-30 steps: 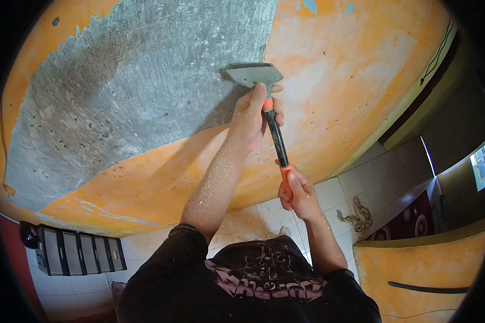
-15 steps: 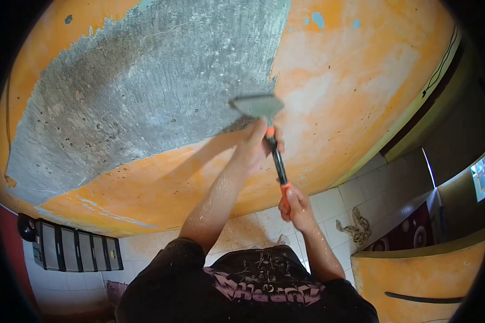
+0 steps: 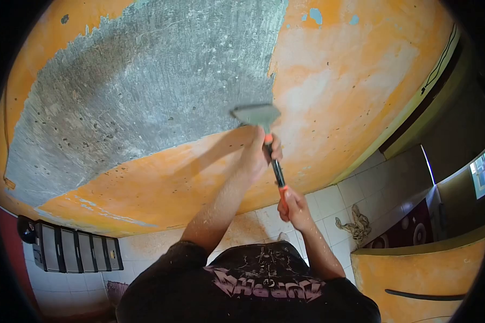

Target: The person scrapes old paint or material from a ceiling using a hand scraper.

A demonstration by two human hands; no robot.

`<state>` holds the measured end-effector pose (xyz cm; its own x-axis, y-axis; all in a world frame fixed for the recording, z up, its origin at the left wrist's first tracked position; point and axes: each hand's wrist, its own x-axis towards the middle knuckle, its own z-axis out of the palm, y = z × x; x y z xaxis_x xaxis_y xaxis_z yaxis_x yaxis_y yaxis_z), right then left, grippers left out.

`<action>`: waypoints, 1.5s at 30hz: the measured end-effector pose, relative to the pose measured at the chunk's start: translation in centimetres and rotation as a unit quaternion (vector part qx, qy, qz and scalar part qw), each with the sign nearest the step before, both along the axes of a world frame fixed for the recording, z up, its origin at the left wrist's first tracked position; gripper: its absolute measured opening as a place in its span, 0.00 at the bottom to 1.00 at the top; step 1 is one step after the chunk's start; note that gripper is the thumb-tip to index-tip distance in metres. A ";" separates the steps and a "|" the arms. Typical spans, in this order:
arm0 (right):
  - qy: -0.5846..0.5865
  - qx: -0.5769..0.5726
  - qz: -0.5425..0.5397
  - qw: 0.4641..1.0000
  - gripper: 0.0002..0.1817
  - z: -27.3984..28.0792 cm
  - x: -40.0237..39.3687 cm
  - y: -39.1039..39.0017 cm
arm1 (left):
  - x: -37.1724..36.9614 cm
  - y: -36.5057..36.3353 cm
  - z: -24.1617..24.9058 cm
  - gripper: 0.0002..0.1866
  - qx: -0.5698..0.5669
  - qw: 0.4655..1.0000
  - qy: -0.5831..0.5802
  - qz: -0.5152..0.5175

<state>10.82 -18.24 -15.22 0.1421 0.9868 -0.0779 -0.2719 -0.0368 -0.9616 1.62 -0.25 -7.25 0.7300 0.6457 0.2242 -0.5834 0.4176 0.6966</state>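
Your arms stretch forward: left hand (image 3: 261,153) curled round the handle just below the head of a scraper (image 3: 257,114), right hand (image 3: 295,208) gripping its lower end, blade over the wall's grey patch (image 3: 161,86). Lower left, a drawer unit (image 3: 75,247), contents hidden.

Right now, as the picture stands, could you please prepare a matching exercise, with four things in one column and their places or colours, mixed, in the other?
Things:
1. Left hand
2. Right hand
3. Crumpled bundle
4. Panelled unit

Descriptions:
A. On floor tiles, at the picture's right
B. Gripping the scraper close to its wide head
C. Grey and black, at the picture's left
D. Gripping the handle's lower end

Pairs: 1-B; 2-D; 3-A; 4-C
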 end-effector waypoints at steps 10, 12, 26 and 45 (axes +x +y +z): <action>0.014 0.021 -0.021 0.999 0.20 3.6 0.5 1.0 | 0.7 0.3 3.4 0.33 0.057 0.998 0.003 0.010; 0.017 0.004 -0.027 0.999 0.19 2.5 -0.2 -0.2 | 0.0 -0.2 -0.3 0.33 0.011 1.000 0.016 -0.002; -0.018 0.010 -0.009 1.000 0.22 1.0 0.4 -0.3 | 0.4 0.5 -1.1 0.28 0.023 0.999 0.023 0.002; -0.369 0.203 -0.213 0.882 0.23 -4.0 -1.5 -1.0 | -1.7 -1.2 -4.4 0.31 -0.047 0.997 0.046 0.045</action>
